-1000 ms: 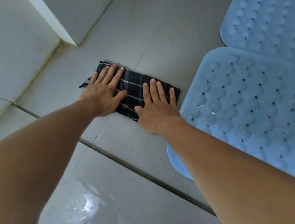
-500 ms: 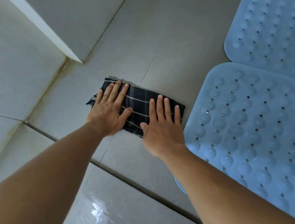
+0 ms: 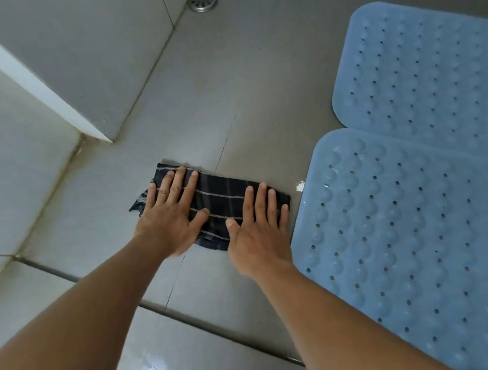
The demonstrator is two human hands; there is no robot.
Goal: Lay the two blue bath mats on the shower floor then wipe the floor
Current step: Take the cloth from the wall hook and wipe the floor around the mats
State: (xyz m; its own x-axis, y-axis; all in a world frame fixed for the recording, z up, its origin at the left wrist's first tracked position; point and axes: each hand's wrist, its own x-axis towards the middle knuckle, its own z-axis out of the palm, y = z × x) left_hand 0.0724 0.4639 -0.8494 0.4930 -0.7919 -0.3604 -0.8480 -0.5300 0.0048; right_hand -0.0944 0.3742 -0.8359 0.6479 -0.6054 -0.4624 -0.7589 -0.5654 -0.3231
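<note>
- The shower floor, grey tile with thin grout lines, filled most of the view; a wet sheen showed on the tile nearest the camera, so it was judged slippery underhand and underfoot.
- The near blue bath mat lay flat on the floor at the right. It looked like soft rubbery sheet with bumps and drain holes (floppy if lifted, so best taken by an edge), and its rounded corner sat just beside the right hand.
- The far blue bath mat lay flat beyond it, their edges touching or nearly so, which suggested the laying step was done.
- The dark plaid cloth lay folded on the tile to the left of the near mat. It looked light, limp and apt to bunch, so flat palms at both ends suited it better than a pinch.
- The left hand pressed its left end, fingers spread and straight, gripping nothing.
- The right hand pressed its right end the same way, fingers extended and unclenched.
- The round metal drain sat by the far wall. It had only peeked in at the top edge half a second earlier; the view had since tipped up, and hands and cloth sat closer to the near mat.
- A small white fleck lay on the tile just beside the mat's edge (unidentifiable).
</note>
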